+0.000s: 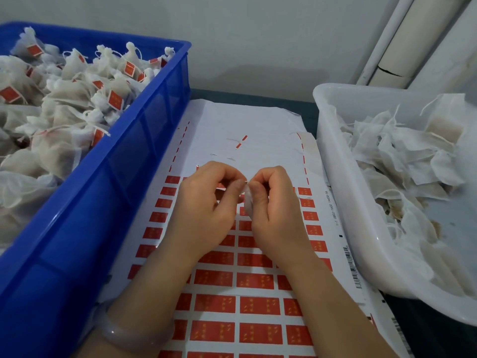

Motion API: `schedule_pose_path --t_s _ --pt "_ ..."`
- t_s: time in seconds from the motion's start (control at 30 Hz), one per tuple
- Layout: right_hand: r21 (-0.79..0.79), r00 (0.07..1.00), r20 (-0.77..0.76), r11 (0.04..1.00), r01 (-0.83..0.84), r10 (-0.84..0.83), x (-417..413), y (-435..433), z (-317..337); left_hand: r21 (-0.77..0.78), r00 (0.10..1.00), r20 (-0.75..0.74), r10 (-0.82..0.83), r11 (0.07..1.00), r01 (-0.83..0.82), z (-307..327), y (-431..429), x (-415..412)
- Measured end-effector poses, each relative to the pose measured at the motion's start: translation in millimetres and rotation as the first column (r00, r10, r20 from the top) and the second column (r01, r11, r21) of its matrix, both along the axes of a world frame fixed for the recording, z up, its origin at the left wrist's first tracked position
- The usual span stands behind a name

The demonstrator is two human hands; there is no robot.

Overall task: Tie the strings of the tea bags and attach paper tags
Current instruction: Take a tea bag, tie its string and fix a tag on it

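grip: our left hand (206, 205) + right hand (275, 213) pinch a thin white bit (248, 201) over the tag sheet (219, 303) | risk: tiny pinch, we might drop it

Pale wall (258, 34), pale pipes (407, 47) (one wrap cracked), dark tabletop (245, 95)

this looked like a small hand-packing workshop. a blue plastic crate (116, 202) was heaped with tied tea bags (67, 104) carrying red tags, a white tub (335, 177) held loose untagged bags (402, 161), and between them a printed sheet of red labels (258, 282) with a barcode (352, 267) covered the worktop (258, 95). a plain wall (258, 34) with bare pipes (402, 42) stood behind.
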State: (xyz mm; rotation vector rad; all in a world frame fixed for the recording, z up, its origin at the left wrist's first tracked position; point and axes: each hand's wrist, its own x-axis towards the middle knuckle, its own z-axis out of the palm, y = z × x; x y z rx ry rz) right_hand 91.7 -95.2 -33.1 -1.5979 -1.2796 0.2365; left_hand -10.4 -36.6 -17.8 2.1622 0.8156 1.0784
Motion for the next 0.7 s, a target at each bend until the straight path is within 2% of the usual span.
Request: schedule_pose_path --t_s 0.07,0.1,0.13,0.17,0.2,0.23,0.3,0.5,0.7 --pt "0.012 0.999 0.025 1.000 0.029 -0.029 -0.4 1.9 -0.8 -0.232 0.999 0.033 -0.014 0.972 0.022 -0.8 0.7 1.1" --pt "0.016 0.999 0.035 0.999 0.031 -0.031 -1.2 2.7 -0.8 -0.392 0.995 0.091 -0.046 0.917 0.078 0.1 2.5 0.1" --pt "0.017 0.999 0.042 1.000 0.025 -0.026 -2.0 3.1 -0.8 -0.555 0.980 0.179 -0.089 0.813 0.175 1.7 5.1 -1.5" --pt "0.016 0.999 0.047 1.000 0.014 -0.015 -2.9 3.3 -0.9 -0.682 0.950 0.287 -0.124 0.670 0.294 3.9 7.4 -3.3" --pt "0.014 0.999 0.050 1.000 0.002 -0.002 -3.7 3.0 -0.9 -0.749 0.911 0.390 -0.136 0.528 0.400 5.1 9.6 -5.2" --pt "0.015 0.999 0.049 1.000 -0.010 0.009 -3.8 2.2 -0.6 -0.773 0.879 0.458 -0.134 0.427 0.469 5.4 11.4 -6.5" --pt "0.054 0.999 0.045 0.998 -0.026 0.023 -2.3 -0.4 0.8 -0.783 0.853 0.506 -0.130 0.345 0.518 4.2 13.3 -6.5" --pt "0.206 0.998 0.066 0.978 -0.037 0.024 -0.6 -3.3 4.5 -0.791 0.861 0.499 -0.104 0.351 0.501 0.9 16.3 -6.1" --pt "0.213 0.994 0.075 0.975 0.064 -0.082 0.2 -2.6 2.7 -0.803 0.914 0.401 -0.064 0.456 0.384 1.0 13.5 -3.2"
